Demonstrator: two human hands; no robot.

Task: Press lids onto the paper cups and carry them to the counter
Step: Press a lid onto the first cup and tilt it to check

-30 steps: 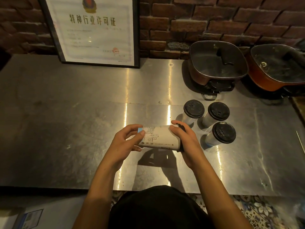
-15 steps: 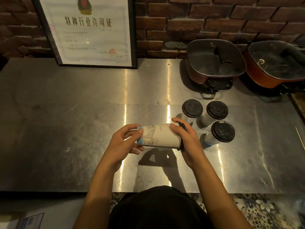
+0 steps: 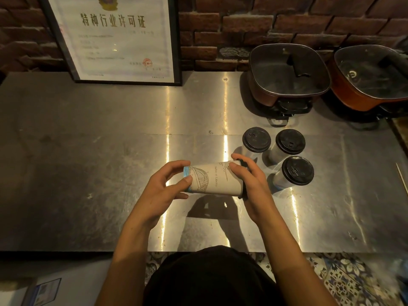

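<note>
We hold a paper cup (image 3: 212,177) on its side above the steel table (image 3: 88,173), its blue-banded base pointing left and its mouth pointing right. Our left hand (image 3: 163,191) has its grip pinching the base end, thumb on the near side and fingers curled over the far edge. Our right hand (image 3: 251,184) has its grip wrapped around the mouth end, where a black lid (image 3: 244,166) shows as a dark rim under the fingers; we cannot tell how fully the lid is seated. Just to the right of our right hand, three lidded cups (image 3: 298,171) stand upright on the table in a tight cluster, close together. Behind them, against the brick wall (image 3: 220,29), sit two electric pans (image 3: 289,71) with glass covers. A framed certificate (image 3: 114,38) leans on the wall at the left.
</note>
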